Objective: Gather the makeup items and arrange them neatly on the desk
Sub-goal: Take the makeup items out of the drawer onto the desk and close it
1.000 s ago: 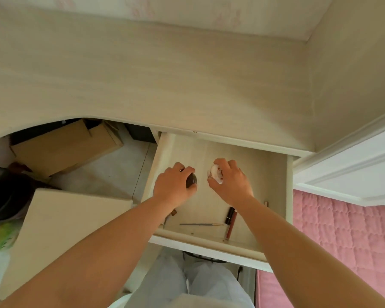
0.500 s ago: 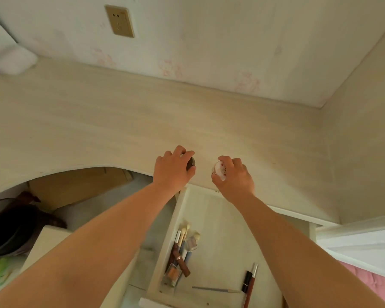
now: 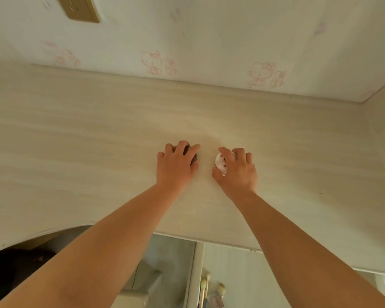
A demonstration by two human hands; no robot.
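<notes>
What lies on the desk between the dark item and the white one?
Nothing: in the head view, only bare desk shows between the dark item and the white item.

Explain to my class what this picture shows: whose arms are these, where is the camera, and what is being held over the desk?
No machine here: these are a person's two bare arms. The camera sits on the person's head, looking forward and down, so the arms reach in from the bottom edge. The left hand grips a small dark round item; the right hand grips a small white round item with pink marks. Both look like makeup containers, mostly hidden by fingers. They are over or on the pale wooden desk; I cannot tell whether they touch it. At the bottom, an open drawer shows makeup brushes. Behind is cartoon wallpaper with a wall socket.
</notes>
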